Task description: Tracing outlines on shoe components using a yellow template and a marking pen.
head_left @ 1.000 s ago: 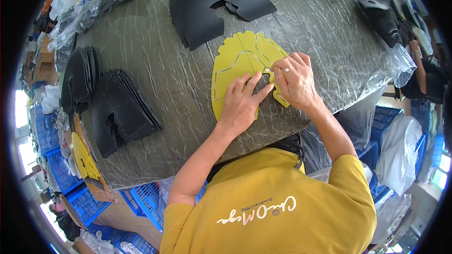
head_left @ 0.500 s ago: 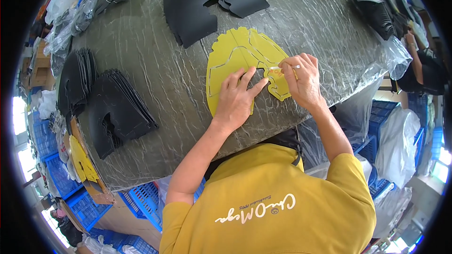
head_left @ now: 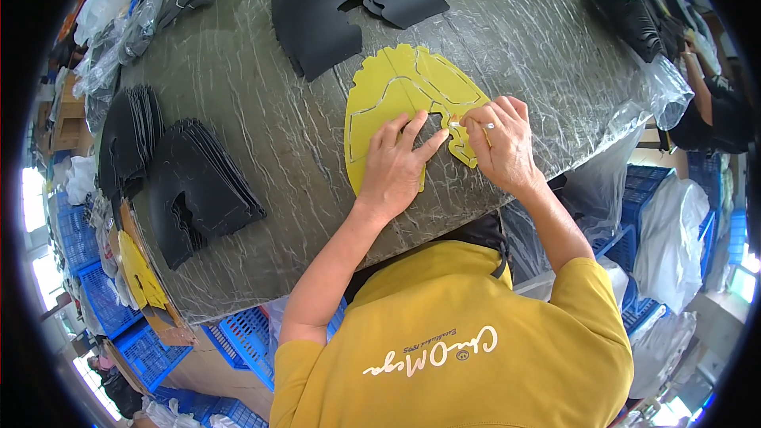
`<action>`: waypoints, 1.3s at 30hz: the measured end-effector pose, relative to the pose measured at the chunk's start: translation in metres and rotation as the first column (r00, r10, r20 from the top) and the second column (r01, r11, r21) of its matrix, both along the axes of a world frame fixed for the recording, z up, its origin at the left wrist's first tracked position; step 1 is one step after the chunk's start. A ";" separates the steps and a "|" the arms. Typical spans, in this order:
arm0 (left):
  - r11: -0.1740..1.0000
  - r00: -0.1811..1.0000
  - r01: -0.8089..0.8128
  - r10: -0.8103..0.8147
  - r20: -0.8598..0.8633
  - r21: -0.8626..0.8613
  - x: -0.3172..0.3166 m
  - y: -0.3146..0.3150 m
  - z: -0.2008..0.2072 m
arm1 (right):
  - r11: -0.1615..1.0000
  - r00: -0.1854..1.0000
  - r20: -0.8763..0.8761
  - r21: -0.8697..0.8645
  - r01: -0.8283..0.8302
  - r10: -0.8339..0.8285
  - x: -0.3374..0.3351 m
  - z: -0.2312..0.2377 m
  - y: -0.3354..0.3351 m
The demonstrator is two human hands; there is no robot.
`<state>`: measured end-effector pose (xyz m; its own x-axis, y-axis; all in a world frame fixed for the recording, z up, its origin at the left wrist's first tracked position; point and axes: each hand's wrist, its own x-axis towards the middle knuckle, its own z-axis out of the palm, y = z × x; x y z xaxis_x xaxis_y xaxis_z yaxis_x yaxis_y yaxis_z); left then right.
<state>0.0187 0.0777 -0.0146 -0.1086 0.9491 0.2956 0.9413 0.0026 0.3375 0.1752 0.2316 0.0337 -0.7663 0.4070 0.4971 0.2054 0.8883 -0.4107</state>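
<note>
Fingers (head_left: 414,126) across yellow template (head_left: 390,97), black sheet (head_left: 319,0) beyond, stacks (head_left: 208,182) leftward

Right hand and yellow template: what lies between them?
In the head view, a slim pen-like tool, pinched by the right hand, points toward the yellow template.

Slotted sheet (head_left: 369,89) under our left hand (head_left: 392,165): yellow, pale outlines
Curved sheet (head_left: 317,20) beyond that hand: black
Tabletop (head_left: 301,158) around it: we see streaky grey
</note>
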 end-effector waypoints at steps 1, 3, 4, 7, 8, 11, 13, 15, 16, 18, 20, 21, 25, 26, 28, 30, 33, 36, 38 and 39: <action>1.000 1.000 -0.001 0.001 -0.002 0.003 0.000 0.000 0.000 | 1.000 1.000 0.002 0.001 -0.013 0.013 0.000 0.001 -0.001; 1.000 1.000 -0.003 0.003 -0.005 0.002 0.000 0.000 0.001 | 1.000 1.000 -0.001 -0.017 -0.012 0.012 0.002 0.002 -0.001; 1.000 1.000 -0.004 0.004 -0.010 0.001 0.000 0.000 0.001 | 0.999 1.000 -0.005 -0.034 -0.012 0.012 0.003 0.002 -0.001; 1.000 1.000 -0.004 0.004 -0.011 0.000 0.000 0.000 0.000 | 1.000 1.000 -0.002 0.009 0.002 -0.002 0.008 0.002 0.001; 1.000 1.000 -0.003 0.003 -0.010 -0.001 0.000 0.000 0.000 | 1.000 1.000 -0.002 0.009 0.003 -0.003 0.009 0.001 0.002; 1.000 1.000 -0.006 0.006 -0.004 0.008 0.001 0.001 0.001 | 1.000 1.000 -0.003 -0.009 0.020 -0.020 0.013 -0.001 0.001; 1.000 1.000 -0.007 0.008 -0.007 0.015 0.000 0.000 0.000 | 1.000 1.000 0.004 0.001 0.031 -0.031 0.014 -0.001 0.000; 1.000 1.000 -0.007 0.007 -0.007 0.012 0.000 0.000 -0.001 | 0.999 0.999 0.008 0.006 0.037 -0.037 0.016 0.000 -0.001; 1.000 1.000 -0.008 0.008 -0.006 0.011 0.000 0.001 -0.002 | 0.999 0.999 0.012 0.013 0.041 -0.041 0.017 0.000 -0.002; 1.000 1.000 -0.007 0.007 -0.007 0.013 0.000 0.001 -0.003 | 0.999 0.999 0.012 0.005 0.046 -0.046 0.020 0.000 -0.005; 1.000 1.000 -0.007 0.007 -0.007 0.017 0.000 0.001 -0.004 | 0.999 0.999 0.011 -0.001 0.050 -0.050 0.023 0.002 -0.009; 1.000 1.000 -0.008 0.009 -0.013 0.023 0.000 0.001 -0.004 | 0.999 0.998 0.018 -0.004 0.053 -0.052 0.024 0.003 -0.011; 0.999 1.000 -0.010 0.010 -0.018 0.036 0.000 0.001 -0.003 | 0.999 0.998 0.019 -0.002 0.053 -0.052 0.027 0.003 -0.014; 0.999 1.000 -0.009 0.010 -0.016 0.035 0.000 0.001 -0.003 | 0.999 0.998 0.021 -0.003 0.053 -0.053 0.028 0.003 -0.014; 0.999 1.000 -0.009 0.010 -0.020 0.037 0.000 0.002 -0.003 | 0.999 0.999 0.020 -0.006 0.046 -0.046 0.029 0.004 -0.015; 0.999 1.000 -0.012 0.012 -0.020 0.037 0.000 0.002 -0.003 | 0.999 0.999 0.020 -0.006 0.046 -0.046 0.030 0.004 -0.016; 0.999 1.000 -0.016 0.016 -0.019 0.035 0.001 0.002 -0.003 | 0.999 0.999 0.017 -0.012 0.050 -0.050 0.031 0.005 -0.017; 0.999 1.000 -0.017 0.018 -0.016 0.030 0.001 0.001 -0.002 | 0.999 0.999 0.011 -0.015 0.051 -0.051 0.032 0.005 -0.018; 0.999 1.000 -0.018 0.018 -0.015 0.029 0.001 0.001 -0.002 | 0.999 0.999 0.006 -0.012 0.048 -0.048 0.032 0.005 -0.018; 0.999 1.000 -0.019 0.019 -0.021 0.028 0.001 0.001 -0.002 | 0.998 0.998 0.020 -0.016 0.054 -0.054 0.032 0.005 -0.018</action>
